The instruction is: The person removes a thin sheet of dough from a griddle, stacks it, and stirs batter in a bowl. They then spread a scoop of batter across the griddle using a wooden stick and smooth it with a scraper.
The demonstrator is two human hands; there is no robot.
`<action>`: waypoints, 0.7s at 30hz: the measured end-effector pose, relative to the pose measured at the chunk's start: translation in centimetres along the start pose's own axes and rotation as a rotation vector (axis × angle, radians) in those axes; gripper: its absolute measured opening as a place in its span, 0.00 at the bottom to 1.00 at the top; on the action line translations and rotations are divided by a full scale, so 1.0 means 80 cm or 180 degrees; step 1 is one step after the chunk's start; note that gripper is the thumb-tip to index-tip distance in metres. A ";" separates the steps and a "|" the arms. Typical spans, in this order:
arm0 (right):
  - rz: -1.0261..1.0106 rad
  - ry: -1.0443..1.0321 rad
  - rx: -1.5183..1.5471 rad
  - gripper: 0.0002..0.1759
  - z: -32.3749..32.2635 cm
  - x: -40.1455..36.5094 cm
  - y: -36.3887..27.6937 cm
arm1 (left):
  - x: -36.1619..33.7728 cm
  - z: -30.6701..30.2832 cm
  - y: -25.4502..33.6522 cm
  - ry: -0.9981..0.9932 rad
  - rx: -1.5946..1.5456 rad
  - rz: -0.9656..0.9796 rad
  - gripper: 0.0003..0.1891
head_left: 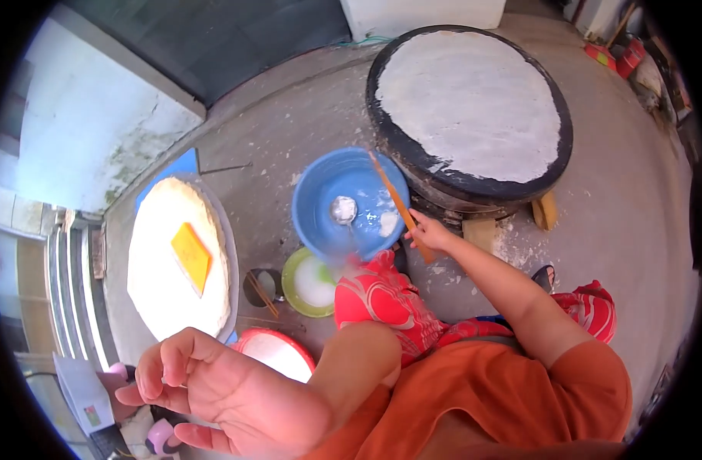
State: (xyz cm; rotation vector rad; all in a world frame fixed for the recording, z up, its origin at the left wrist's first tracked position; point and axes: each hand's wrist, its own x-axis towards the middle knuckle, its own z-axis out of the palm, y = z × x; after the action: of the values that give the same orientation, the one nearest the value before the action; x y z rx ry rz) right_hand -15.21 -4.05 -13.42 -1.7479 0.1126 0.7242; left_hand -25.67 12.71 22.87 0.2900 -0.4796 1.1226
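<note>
My right hand [430, 232] is closed around the lower part of a long flat wooden stick [392, 190], which leans up over the right rim of a blue basin [303, 192]. Inside the basin are a round ladle [343, 209] coated in white and some white residue. My left hand [243, 387] is raised close to the camera, palm showing, fingers loosely bent and apart with nothing in them. Beyond the stick, a large round black griddle [378, 92] carries a broad thin layer of white batter [473, 107].
To the left lies a stack of pale round sheets [155, 268] with an orange-yellow scraper [191, 251] on top. A green bowl [291, 287] of white liquid, a dark pot [253, 285] with chopsticks and a red-rimmed basin [309, 356] stand near my knee.
</note>
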 end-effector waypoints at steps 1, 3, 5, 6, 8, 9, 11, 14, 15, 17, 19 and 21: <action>-0.0038 -0.0104 -0.0092 0.29 0.005 0.002 0.009 | 0.002 -0.001 0.002 -0.0034 0.0052 0.0091 0.24; -0.0398 -0.0021 -0.0612 0.31 0.006 0.008 0.041 | 0.007 -0.002 0.004 0.0013 0.0128 0.0149 0.24; -0.0718 0.0090 -0.1250 0.33 -0.006 -0.001 0.064 | 0.012 -0.002 0.005 0.0136 0.0132 0.0111 0.23; -0.0689 0.0037 -0.1402 0.33 -0.016 -0.010 0.070 | 0.016 -0.005 0.009 0.0178 0.0072 -0.0007 0.22; -0.0662 -0.0170 -0.1721 0.28 -0.040 -0.025 0.093 | 0.025 -0.014 0.011 0.0167 -0.0014 -0.0006 0.21; -0.0684 -0.0182 -0.1356 0.25 -0.050 -0.031 0.120 | 0.033 -0.023 0.013 0.0164 0.0119 -0.0019 0.20; 0.0023 -0.0434 -0.1147 0.22 -0.073 -0.062 0.135 | 0.046 -0.045 0.005 0.0308 0.0964 0.0141 0.19; 0.0799 -0.0539 -0.0790 0.20 -0.094 -0.113 0.126 | 0.064 -0.122 -0.018 0.0646 0.2646 0.0320 0.18; 0.0948 -0.0392 -0.0686 0.19 -0.094 -0.131 0.121 | 0.070 -0.171 -0.016 0.0392 0.3562 0.0077 0.19; 0.1074 -0.0263 -0.0544 0.20 -0.102 -0.149 0.128 | 0.088 -0.279 -0.006 -0.0442 0.5627 0.0297 0.20; 0.1214 -0.0104 -0.0376 0.20 -0.109 -0.159 0.137 | 0.107 -0.338 0.022 -0.1110 0.7484 0.0696 0.19; 0.1328 -0.0021 -0.0447 0.20 -0.112 -0.162 0.144 | 0.133 -0.369 0.047 -0.1198 0.8617 -0.0148 0.17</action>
State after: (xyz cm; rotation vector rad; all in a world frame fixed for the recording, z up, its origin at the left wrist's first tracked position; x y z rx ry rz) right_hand -26.94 -19.56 -15.25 -1.8774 0.4409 1.0602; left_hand -18.89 36.08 2.71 2.7677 1.1138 0.9117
